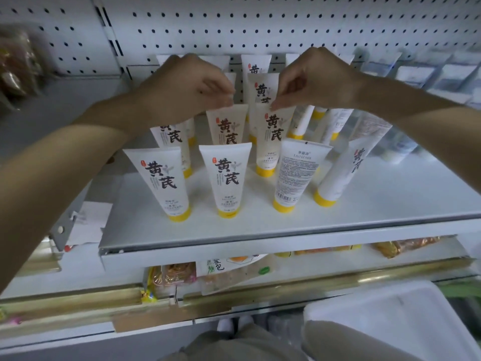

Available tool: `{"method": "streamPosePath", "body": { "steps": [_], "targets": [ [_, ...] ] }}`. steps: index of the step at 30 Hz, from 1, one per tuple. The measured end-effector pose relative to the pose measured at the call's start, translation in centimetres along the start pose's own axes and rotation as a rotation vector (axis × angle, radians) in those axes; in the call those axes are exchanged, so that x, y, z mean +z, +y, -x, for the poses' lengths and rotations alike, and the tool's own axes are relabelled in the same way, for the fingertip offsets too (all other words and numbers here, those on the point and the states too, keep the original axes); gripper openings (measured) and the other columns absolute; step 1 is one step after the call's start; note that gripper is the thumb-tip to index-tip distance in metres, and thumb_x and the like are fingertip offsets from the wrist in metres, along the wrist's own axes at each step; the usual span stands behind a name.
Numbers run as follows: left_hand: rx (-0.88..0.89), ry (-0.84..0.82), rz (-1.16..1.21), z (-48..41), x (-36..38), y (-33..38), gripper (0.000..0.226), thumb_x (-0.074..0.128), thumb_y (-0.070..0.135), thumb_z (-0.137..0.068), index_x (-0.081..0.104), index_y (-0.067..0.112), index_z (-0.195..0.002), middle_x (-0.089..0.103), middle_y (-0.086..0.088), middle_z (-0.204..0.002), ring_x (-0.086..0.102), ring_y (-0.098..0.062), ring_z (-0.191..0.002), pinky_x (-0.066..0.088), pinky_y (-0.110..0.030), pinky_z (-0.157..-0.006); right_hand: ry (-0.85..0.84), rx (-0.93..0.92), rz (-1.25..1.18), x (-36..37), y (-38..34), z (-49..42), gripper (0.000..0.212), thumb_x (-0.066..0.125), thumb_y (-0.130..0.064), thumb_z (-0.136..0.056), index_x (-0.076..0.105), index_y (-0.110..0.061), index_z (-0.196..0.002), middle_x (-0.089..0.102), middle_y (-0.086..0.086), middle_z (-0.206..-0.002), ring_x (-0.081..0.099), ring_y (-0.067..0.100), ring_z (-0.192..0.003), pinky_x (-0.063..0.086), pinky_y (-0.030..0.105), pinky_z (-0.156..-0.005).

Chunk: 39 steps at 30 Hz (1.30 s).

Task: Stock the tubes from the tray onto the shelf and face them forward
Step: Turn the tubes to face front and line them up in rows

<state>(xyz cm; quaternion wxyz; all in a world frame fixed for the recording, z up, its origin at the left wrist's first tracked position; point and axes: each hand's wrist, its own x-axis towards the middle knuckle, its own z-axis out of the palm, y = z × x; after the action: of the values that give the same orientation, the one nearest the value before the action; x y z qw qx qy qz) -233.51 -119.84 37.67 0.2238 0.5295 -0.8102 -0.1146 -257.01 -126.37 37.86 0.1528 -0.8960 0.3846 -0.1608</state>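
Note:
Several white tubes with yellow caps stand cap-down on the white shelf. My left hand pinches the top edge of a second-row tube. My right hand pinches the top of the tube beside it. Both of these tubes show their black-lettered fronts. In the front row two tubes face forward, one tube shows its back label with a barcode, and another is turned sideways and leans. More tubes stand behind, partly hidden by my hands.
A white tray sits at the lower right, below the shelf. Snack packets lie on the lower shelf. A pegboard back wall rises behind the tubes. Boxed goods stand at the far right, a bagged item at far left.

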Motion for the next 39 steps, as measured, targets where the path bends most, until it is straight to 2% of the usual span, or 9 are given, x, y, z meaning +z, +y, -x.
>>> {"method": "streamPosePath", "body": {
  "steps": [3, 6, 9, 15, 20, 25, 29, 32, 39],
  "targets": [
    [0.020, 0.041, 0.126, 1.6, -0.4, 0.9, 0.019, 0.064, 0.023, -0.088, 0.071, 0.020, -0.106, 0.068, 0.012, -0.099, 0.060, 0.010, -0.093, 0.046, -0.007, -0.085, 0.023, 0.014, 0.093, 0.1, -0.3, 0.3, 0.020, 0.075, -0.029, -0.078, 0.074, -0.009, -0.080, 0.069, 0.001, -0.074, 0.056, -0.007, -0.061, 0.041, 0.010, -0.064],
    [0.007, -0.100, 0.104, 2.8, -0.4, 1.4, 0.019, 0.061, 0.036, -0.087, 0.072, 0.028, -0.101, 0.068, 0.021, -0.097, 0.057, 0.017, -0.091, 0.042, -0.001, -0.079, 0.071, -0.002, 0.136, -0.7, -1.3, 1.4, 0.015, 0.072, -0.028, -0.082, 0.074, -0.015, -0.089, 0.071, 0.001, -0.084, 0.057, -0.009, -0.068, 0.044, 0.010, -0.070],
    [0.023, -0.225, 0.052, 3.4, -0.3, 1.6, 0.028, 0.060, 0.045, -0.083, 0.072, 0.031, -0.103, 0.066, 0.026, -0.097, 0.054, 0.021, -0.091, 0.038, 0.003, -0.076, 0.125, -0.010, 0.075, -2.3, -3.6, 3.2, 0.017, 0.072, -0.023, -0.082, 0.072, -0.009, -0.092, 0.070, 0.002, -0.088, 0.059, -0.005, -0.071, 0.051, 0.026, -0.078],
    [0.021, -0.288, 0.004, 3.3, -0.2, 1.3, 0.023, 0.067, 0.040, -0.081, 0.073, 0.028, -0.101, 0.068, 0.024, -0.092, 0.056, 0.019, -0.088, 0.042, -0.004, -0.080, -0.254, 0.064, -0.040, -2.6, -6.7, 7.9, 0.013, 0.072, -0.027, -0.074, 0.074, -0.022, -0.086, 0.072, -0.009, -0.094, 0.065, -0.004, -0.083, 0.051, 0.015, -0.081],
    [0.020, -0.358, -0.031, 3.7, 0.1, 1.7, 0.019, 0.064, 0.037, -0.085, 0.075, 0.026, -0.097, 0.072, 0.012, -0.091, 0.064, -0.002, -0.089, 0.049, -0.034, -0.091, -0.259, 0.138, 0.042, -1.8, -6.3, 8.3, 0.017, 0.071, -0.034, -0.075, 0.074, -0.032, -0.091, 0.070, -0.018, -0.092, 0.065, 0.000, -0.088, 0.050, 0.020, -0.081],
    [0.075, -0.364, -0.034, 4.1, 0.6, 1.6, 0.021, 0.061, 0.036, -0.087, 0.076, 0.022, -0.086, 0.069, 0.006, -0.070, 0.053, -0.004, -0.060, 0.037, -0.016, -0.053, -0.224, 0.173, 0.030, -1.6, -6.4, 8.4, 0.027, 0.073, -0.039, -0.069, 0.074, -0.032, -0.095, 0.069, -0.013, -0.098, 0.065, 0.008, -0.089, 0.052, 0.037, -0.086],
    [0.076, -0.352, -0.046, 4.1, 0.5, 1.7, 0.020, 0.061, 0.037, -0.087, 0.077, 0.025, -0.091, 0.072, -0.003, -0.080, 0.063, -0.024, -0.080, 0.048, -0.037, -0.072, -0.262, 0.155, -0.063, -1.2, -6.6, 8.8, 0.051, 0.073, -0.050, -0.056, 0.071, -0.030, -0.103, 0.059, -0.021, -0.119, 0.065, 0.004, -0.092, 0.053, 0.031, -0.089],
    [0.085, -0.356, -0.028, 4.1, 0.5, 1.6, 0.019, 0.061, 0.036, -0.087, 0.077, 0.025, -0.088, 0.071, -0.007, -0.079, 0.062, -0.031, -0.080, 0.046, -0.036, -0.068, -0.291, 0.210, -0.167, -1.2, -6.1, 9.1, 0.057, 0.079, -0.040, -0.052, 0.070, -0.025, -0.106, 0.056, -0.021, -0.126, 0.066, 0.003, -0.091, 0.054, 0.023, -0.086],
    [0.046, -0.359, -0.033, 4.4, 0.2, 2.1, 0.018, 0.062, 0.036, -0.086, 0.077, 0.026, -0.089, 0.073, 0.001, -0.081, 0.065, -0.025, -0.083, 0.051, -0.047, -0.081, -0.143, 0.161, -0.081, -0.1, -6.5, 8.9, 0.029, 0.081, -0.027, -0.065, 0.073, -0.015, -0.090, 0.073, 0.001, -0.081, 0.068, 0.011, -0.077, 0.054, 0.035, -0.080]
  ]
}}
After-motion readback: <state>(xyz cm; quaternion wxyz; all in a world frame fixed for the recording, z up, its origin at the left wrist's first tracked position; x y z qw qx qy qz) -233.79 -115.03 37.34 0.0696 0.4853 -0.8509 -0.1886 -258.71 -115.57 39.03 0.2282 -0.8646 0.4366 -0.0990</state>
